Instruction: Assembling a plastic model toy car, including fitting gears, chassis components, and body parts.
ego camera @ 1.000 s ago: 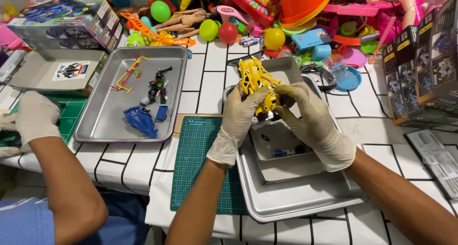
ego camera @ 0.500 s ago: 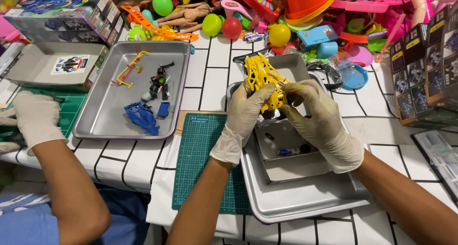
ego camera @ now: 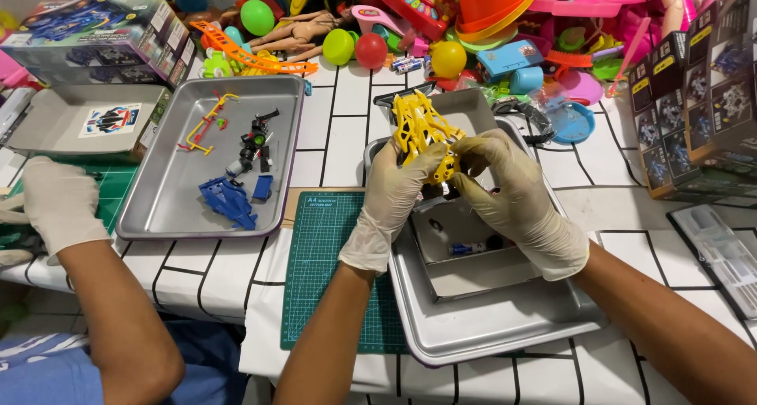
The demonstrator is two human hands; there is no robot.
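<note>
Both my hands wear pale gloves and together hold a yellow plastic toy car frame [ego camera: 420,127] above the trays. My left hand [ego camera: 390,200] grips its near left side. My right hand [ego camera: 512,204] pinches its right end, where a dark part shows under the fingers. Below them a small grey tray [ego camera: 473,275] with a few small parts sits inside a larger metal tray [ego camera: 489,330]. A green cutting mat [ego camera: 323,255] lies under my left wrist.
A co-worker's gloved hand [ego camera: 59,204] rests at the left edge. A second metal tray [ego camera: 169,196] holds blue parts [ego camera: 229,200], a yellow sprue [ego camera: 203,126] and black pieces [ego camera: 256,141]. Colourful toys [ego camera: 441,34] are piled at the back. Model kit boxes [ego camera: 702,97] stand on the right.
My hands stay on the yellow frame, with only small finger shifts. The co-worker's hand has barely moved.
</note>
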